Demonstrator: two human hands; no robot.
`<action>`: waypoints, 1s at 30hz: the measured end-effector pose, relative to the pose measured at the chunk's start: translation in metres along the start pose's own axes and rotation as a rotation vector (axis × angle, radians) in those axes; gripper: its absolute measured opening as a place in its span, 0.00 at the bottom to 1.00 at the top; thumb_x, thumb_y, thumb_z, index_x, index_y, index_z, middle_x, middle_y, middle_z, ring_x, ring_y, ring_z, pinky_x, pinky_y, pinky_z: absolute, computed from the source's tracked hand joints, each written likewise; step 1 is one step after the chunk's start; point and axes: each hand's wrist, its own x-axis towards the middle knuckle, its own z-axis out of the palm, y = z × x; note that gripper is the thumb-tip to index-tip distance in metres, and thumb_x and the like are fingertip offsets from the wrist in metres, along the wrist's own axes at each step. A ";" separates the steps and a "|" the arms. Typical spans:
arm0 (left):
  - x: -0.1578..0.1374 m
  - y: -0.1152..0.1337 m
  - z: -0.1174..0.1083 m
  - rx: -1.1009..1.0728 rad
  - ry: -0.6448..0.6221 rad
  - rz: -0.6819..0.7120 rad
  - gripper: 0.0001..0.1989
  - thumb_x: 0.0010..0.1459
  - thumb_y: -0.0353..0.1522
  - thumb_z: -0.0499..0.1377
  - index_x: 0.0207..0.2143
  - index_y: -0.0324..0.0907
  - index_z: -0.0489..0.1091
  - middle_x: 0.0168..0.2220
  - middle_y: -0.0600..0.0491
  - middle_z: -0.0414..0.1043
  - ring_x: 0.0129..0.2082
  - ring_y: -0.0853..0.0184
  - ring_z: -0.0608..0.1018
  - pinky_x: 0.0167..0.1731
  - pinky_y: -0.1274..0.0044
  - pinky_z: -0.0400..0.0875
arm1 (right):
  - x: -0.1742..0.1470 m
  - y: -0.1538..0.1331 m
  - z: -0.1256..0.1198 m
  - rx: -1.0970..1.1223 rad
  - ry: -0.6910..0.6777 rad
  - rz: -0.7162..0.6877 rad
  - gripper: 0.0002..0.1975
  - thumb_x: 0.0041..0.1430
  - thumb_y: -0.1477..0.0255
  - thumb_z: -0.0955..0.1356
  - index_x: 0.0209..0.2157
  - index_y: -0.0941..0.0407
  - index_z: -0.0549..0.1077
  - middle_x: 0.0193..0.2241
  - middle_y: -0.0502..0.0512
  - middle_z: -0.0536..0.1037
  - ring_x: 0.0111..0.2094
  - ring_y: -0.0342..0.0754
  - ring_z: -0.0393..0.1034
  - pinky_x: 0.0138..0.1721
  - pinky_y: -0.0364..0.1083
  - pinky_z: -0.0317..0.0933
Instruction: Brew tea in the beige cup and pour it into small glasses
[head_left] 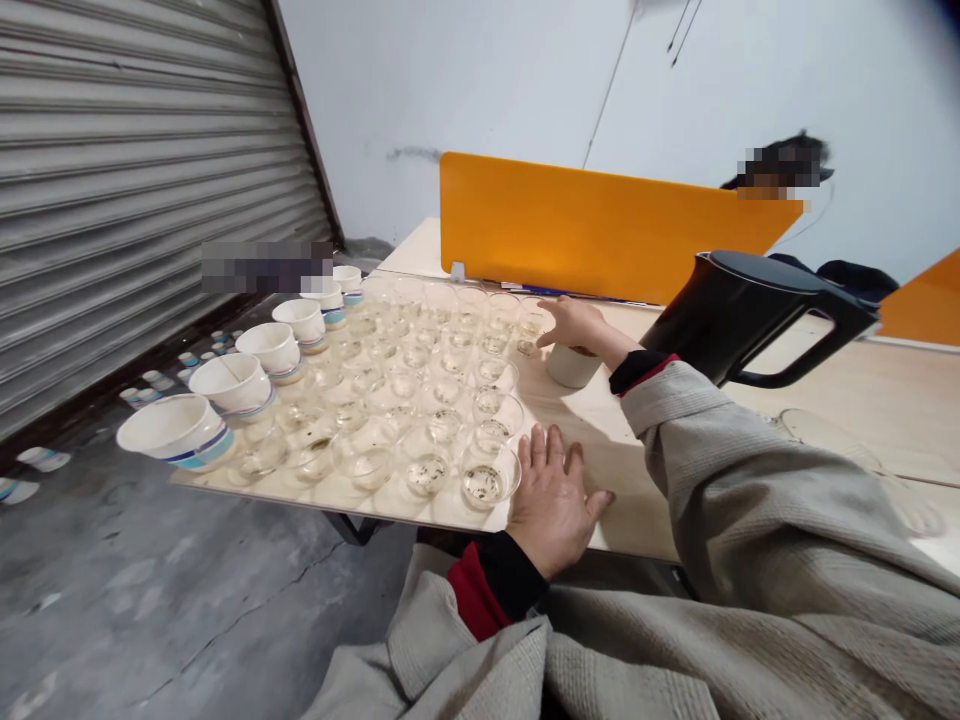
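Observation:
My left hand (553, 495) lies on the table with its fingers spread, right beside the clear plastic cup (489, 474) at the near right corner of a block of cups. Further back, my right hand (576, 328) reaches out with thumb and fingers apart at a clear cup (529, 325) on the block's right side; whether it touches that cup is hard to tell. Several rows of clear plastic cups (403, 385) stand closely together, with small dark bits at the bottom of many. Under my right hand is an off-white container (571, 367), partly hidden.
White paper cups (176, 425) with blue bands line the table's left edge. A black kettle (720, 310) stands beyond my right forearm. An orange divider (600, 225) crosses the back of the table (592, 410). More paper cups (45, 459) lie on the floor.

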 end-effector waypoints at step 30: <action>0.004 -0.002 -0.005 0.130 -0.053 -0.006 0.38 0.74 0.54 0.45 0.72 0.37 0.63 0.76 0.35 0.55 0.77 0.42 0.56 0.75 0.51 0.53 | -0.081 0.055 0.028 0.288 0.162 0.134 0.34 0.56 0.56 0.76 0.61 0.55 0.72 0.58 0.67 0.73 0.54 0.64 0.71 0.55 0.55 0.68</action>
